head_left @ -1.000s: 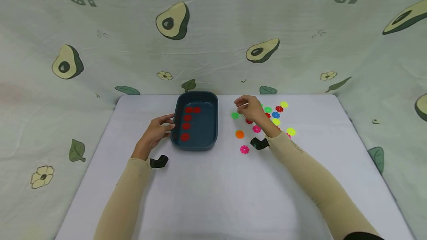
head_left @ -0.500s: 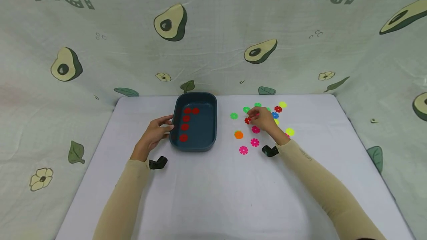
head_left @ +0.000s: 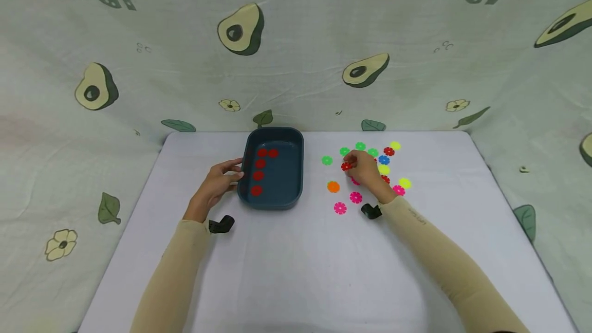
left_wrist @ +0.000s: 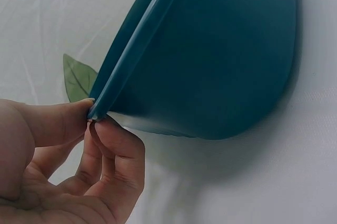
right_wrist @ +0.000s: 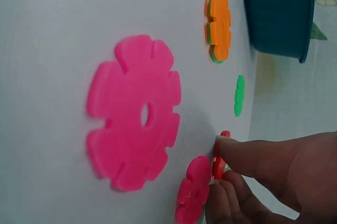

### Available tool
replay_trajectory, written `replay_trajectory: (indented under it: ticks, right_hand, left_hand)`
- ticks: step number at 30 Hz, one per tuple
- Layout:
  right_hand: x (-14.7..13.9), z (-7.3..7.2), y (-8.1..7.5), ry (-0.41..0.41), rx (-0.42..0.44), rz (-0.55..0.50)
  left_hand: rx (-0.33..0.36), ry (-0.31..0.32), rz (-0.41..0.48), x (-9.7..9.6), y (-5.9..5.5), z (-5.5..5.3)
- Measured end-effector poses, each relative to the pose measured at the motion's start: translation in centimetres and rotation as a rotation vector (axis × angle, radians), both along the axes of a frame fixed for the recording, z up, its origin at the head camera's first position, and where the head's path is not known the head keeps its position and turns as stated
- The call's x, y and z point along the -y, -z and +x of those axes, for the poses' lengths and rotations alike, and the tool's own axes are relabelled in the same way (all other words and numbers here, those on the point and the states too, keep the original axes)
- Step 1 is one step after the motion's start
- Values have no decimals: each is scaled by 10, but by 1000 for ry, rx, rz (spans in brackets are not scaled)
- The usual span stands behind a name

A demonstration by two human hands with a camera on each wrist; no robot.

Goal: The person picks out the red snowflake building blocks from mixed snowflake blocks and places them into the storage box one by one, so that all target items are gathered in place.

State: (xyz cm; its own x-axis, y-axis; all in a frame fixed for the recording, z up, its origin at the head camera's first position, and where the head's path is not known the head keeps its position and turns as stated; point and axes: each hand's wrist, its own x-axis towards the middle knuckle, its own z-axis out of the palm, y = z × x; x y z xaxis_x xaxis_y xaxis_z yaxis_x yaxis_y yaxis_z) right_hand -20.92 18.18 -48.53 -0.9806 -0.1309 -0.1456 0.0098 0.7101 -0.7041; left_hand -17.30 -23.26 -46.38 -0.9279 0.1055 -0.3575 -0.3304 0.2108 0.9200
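Observation:
My left hand pinches the left rim of a dark blue tray; in the left wrist view the thumb and fingers meet on the rim. Inside the tray, several red discs lie toward its left side. Right of the tray, my right hand is low among loose notched, flower-shaped plastic discs, pinching a red disc. In the right wrist view the thumb lies against that red disc. A pink disc lies right beside the fingers and is partly hidden by them.
Green, blue, yellow, pink and other red discs lie scattered around the right hand. An orange disc sits over a green one. A patterned cloth hangs behind the white table.
My right hand has come down and to the right, from above the discs to the red disc, which its fingers now pinch. The left hand stays on the tray's rim.

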Motion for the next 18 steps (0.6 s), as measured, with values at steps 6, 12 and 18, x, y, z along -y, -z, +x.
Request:
replay_trajectory:
  ticks: [6,12,18]
  right_hand:
    - [2,-2,-1,-27,-7,19]
    - [5,-1,-4,-31,-13,52]
    - [11,2,-11,-31,-27,41]
  left_hand:
    - [0,-1,5,0,-1,0]
    - [-1,-4,11,1,-1,1]
    - [-9,-1,12,2,1,0]
